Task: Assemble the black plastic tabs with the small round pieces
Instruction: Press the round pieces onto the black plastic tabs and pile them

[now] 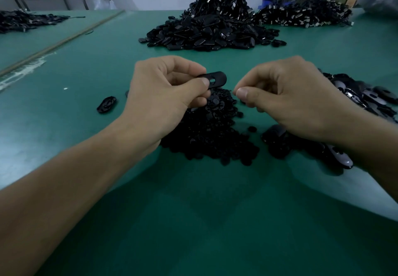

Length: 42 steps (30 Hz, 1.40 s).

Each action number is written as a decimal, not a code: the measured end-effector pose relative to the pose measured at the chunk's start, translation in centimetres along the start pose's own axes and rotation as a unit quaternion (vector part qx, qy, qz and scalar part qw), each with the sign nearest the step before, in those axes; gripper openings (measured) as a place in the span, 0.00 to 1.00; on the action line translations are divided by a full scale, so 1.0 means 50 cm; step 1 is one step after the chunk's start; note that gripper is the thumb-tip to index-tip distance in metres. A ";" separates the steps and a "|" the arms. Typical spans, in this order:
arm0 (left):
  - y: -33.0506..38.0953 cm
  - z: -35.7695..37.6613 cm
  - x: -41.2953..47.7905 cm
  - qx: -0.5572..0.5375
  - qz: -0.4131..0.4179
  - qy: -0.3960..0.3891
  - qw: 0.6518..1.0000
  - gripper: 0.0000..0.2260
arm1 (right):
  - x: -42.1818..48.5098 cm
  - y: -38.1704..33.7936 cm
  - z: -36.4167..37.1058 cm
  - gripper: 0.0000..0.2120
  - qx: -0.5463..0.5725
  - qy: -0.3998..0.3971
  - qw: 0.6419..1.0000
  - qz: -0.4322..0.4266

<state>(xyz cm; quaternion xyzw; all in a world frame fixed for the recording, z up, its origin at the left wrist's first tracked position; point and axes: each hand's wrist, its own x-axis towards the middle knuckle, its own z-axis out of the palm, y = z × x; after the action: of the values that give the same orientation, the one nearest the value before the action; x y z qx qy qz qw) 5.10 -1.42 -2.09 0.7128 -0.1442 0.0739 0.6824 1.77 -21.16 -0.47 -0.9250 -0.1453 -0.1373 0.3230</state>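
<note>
Roughly at centre frame, one black tab (216, 79) is pinched in the left hand (163, 94), its slot still empty, so this join is not yet made. Just beside it, the right hand (286, 101) presses thumb to forefinger; whether a piece sits between them I cannot tell. The heap of round pieces (206, 133) below and the loose tabs (366, 96) at right suggest much remains.

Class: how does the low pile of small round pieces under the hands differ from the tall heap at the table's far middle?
The near pile is low and spread; the far heap rises to a peak. The near pile holds tiny round pieces; the far heap holds larger oblong tabs with looped cords on top. Both are black, on the green table.
</note>
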 end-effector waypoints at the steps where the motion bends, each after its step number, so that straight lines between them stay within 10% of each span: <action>1: 0.000 0.000 -0.001 0.001 0.001 -0.001 1.000 0.06 | -0.001 -0.001 0.000 0.06 0.005 0.006 1.000 -0.004; 18: 0.008 0.006 -0.009 0.060 0.044 -0.024 0.997 0.08 | -0.001 -0.017 -0.001 0.08 0.224 0.049 0.973 0.029; 42: 0.018 0.017 -0.020 0.066 0.074 -0.060 0.993 0.07 | -0.012 -0.042 0.004 0.13 0.080 0.097 0.992 -0.013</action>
<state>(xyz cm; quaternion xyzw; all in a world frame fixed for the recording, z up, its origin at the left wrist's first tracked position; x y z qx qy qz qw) 3.79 -2.20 -1.59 0.7471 -0.2320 0.0904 0.6163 0.49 -19.56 0.32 -0.8766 -0.1358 -0.2180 0.4070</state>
